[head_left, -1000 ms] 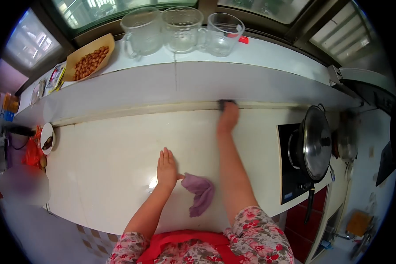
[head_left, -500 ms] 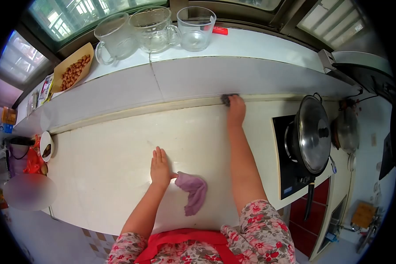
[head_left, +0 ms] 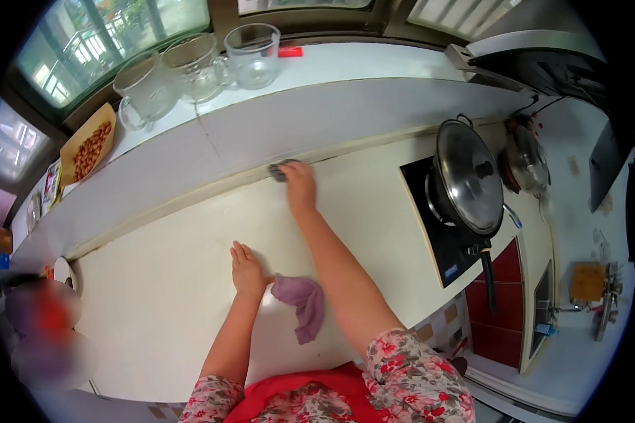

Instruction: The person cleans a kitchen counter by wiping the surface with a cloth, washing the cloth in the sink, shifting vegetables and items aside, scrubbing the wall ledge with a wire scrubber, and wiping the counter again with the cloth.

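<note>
My right hand [head_left: 300, 185] is closed on a dark grey scouring pad [head_left: 280, 171], pressed against the cream strip [head_left: 240, 182] where the counter meets the wall. The hand covers part of the pad. Flat on the white countertop [head_left: 155, 282] rests my left hand [head_left: 247, 271], fingers stretched out and thumb spread to the side. A crumpled purple cloth [head_left: 305, 299] lies just right of that thumb, which seems to touch its edge.
Three glass mugs [head_left: 254, 60] and a tray of nuts [head_left: 92, 149] stand on the window ledge. To the right, a lidded wok [head_left: 469, 180] sits on a black cooktop [head_left: 430, 225], its handle jutting toward me. A white bowl [head_left: 63, 271] is at far left.
My right hand has slid left along the back strip with the scouring pad. My left hand and the cloth stay in about the same place, while the view has shifted and tilted.
</note>
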`<act>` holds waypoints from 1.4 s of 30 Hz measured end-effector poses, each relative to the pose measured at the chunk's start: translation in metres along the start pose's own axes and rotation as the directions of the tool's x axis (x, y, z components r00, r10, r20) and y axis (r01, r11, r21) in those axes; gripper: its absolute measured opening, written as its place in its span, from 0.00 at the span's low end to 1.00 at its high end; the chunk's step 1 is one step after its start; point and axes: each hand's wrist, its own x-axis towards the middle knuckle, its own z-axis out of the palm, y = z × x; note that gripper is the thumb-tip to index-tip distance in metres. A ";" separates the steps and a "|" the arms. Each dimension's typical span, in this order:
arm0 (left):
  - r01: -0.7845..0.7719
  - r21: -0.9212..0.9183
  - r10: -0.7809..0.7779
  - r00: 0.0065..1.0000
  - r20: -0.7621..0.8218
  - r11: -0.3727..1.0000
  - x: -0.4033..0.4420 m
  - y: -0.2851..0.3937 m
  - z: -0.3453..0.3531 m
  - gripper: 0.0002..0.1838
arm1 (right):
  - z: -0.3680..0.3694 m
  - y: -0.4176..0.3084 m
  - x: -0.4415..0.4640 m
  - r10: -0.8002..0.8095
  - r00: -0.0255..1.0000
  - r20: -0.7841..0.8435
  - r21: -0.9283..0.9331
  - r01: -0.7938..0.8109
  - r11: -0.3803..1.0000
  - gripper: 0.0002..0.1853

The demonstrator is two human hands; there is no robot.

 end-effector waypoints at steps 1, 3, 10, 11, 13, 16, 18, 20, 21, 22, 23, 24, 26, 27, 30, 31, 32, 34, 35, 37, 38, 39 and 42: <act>-0.021 -0.041 0.021 1.000 -0.016 0.999 0.005 0.002 0.005 0.68 | -0.020 0.016 0.000 0.043 0.993 -0.112 -0.016 -0.045 0.999 0.14; -0.052 -0.079 0.050 0.998 -0.030 0.996 0.005 0.017 0.011 0.67 | -0.050 0.060 0.004 0.083 0.968 -0.236 -0.076 -0.103 0.992 0.17; -0.093 -0.079 0.090 0.995 -0.049 0.993 0.008 0.074 0.012 0.69 | -0.134 0.211 0.089 0.152 0.926 -0.346 -0.209 -0.234 0.949 0.19; -0.092 -0.084 0.089 0.995 -0.043 0.992 0.009 0.075 0.011 0.69 | -0.134 0.223 0.100 0.146 0.946 -0.288 -0.214 -0.213 0.953 0.16; -0.082 -0.073 0.081 0.997 -0.017 0.994 0.007 0.075 0.007 0.69 | -0.117 0.235 0.092 0.163 0.962 -0.221 -0.210 -0.210 0.955 0.13; -0.064 -0.084 0.064 0.998 -0.012 0.994 0.011 0.086 -0.001 0.69 | -0.075 0.190 0.072 -0.050 0.972 -0.230 -0.219 -0.001 0.976 0.05; -0.054 -0.088 0.055 0.998 0.011 0.995 0.009 0.088 -0.004 0.69 | -0.030 0.138 0.047 0.079 0.984 -0.160 0.025 -0.076 0.997 0.04; -0.048 -0.066 0.048 0.999 -0.001 0.997 0.011 0.087 -0.001 0.69 | -0.005 0.073 0.035 -0.001 0.999 0.047 0.054 -0.002 0.999 0.04; -0.049 -0.054 0.048 0.999 -0.008 0.997 0.009 0.088 0.001 0.70 | 0.014 0.050 0.025 -0.124 0.992 0.000 0.052 0.123 0.991 0.04; -0.039 -0.054 0.039 0.999 -0.006 0.998 0.008 0.088 0.002 0.70 | 0.011 0.025 0.025 -0.170 0.985 0.008 0.076 0.169 0.983 0.05; -0.040 -0.060 0.039 0.999 -0.010 0.997 0.009 0.087 0.001 0.70 | 0.010 0.025 0.026 -0.217 0.976 0.036 0.088 0.213 0.973 0.05; -0.045 -0.067 0.044 0.999 -0.013 0.997 0.008 0.087 0.001 0.70 | 0.010 0.029 0.028 -0.263 0.963 0.061 0.096 0.257 0.962 0.05; -0.031 -0.062 0.031 1.000 -0.007 0.998 0.006 0.087 0.004 0.71 | -0.004 0.079 0.043 -0.402 0.888 0.222 0.037 0.405 0.914 0.05; -0.019 -0.059 0.019 1.000 -0.007 0.998 0.009 0.088 0.004 0.71 | -0.029 0.097 0.056 -0.181 0.952 0.248 0.116 0.156 0.981 0.06; -0.010 -0.076 0.010 1.000 0.002 0.997 0.007 0.090 0.000 0.72 | -0.079 0.191 0.074 -0.018 0.996 -0.093 -0.120 0.007 0.993 0.08; -0.006 -0.077 0.007 1.000 0.003 0.997 0.007 0.091 0.002 0.72 | -0.096 0.199 0.088 0.160 0.951 -0.265 0.024 -0.159 0.987 0.10; -0.002 -0.074 0.002 1.000 0.001 0.997 0.007 0.090 0.004 0.72 | -0.109 0.197 0.100 0.351 0.845 -0.404 0.190 -0.298 0.935 0.12; 0.000 -0.074 -0.001 1.000 -0.009 0.997 0.010 0.091 0.005 0.73 | -0.103 0.171 0.114 0.375 0.795 -0.477 0.258 -0.281 0.924 0.14; 0.008 -0.064 -0.008 1.000 0.004 0.998 0.010 0.092 0.004 0.73 | -0.092 0.154 0.117 0.400 0.741 -0.540 0.326 -0.254 0.911 0.15; 0.025 -0.055 -0.025 1.000 0.010 0.998 0.012 0.092 0.002 0.73 | -0.052 0.106 0.090 0.091 0.914 -0.396 0.192 -0.014 0.981 0.15; 0.018 -0.064 -0.017 1.000 0.009 0.998 0.012 0.091 0.002 0.74 | -0.047 0.058 0.076 -0.004 0.983 -0.183 0.216 0.045 0.975 0.17; 0.009 -0.068 -0.008 1.000 0.012 0.998 0.010 0.089 0.003 0.74 | -0.049 0.054 0.075 -0.001 0.984 -0.180 0.223 0.041 0.974 0.17; 0.000 -0.068 0.001 1.000 0.016 0.998 0.009 0.086 0.003 0.74 | -0.055 0.049 0.095 0.056 0.932 -0.359 0.211 0.023 0.977 0.18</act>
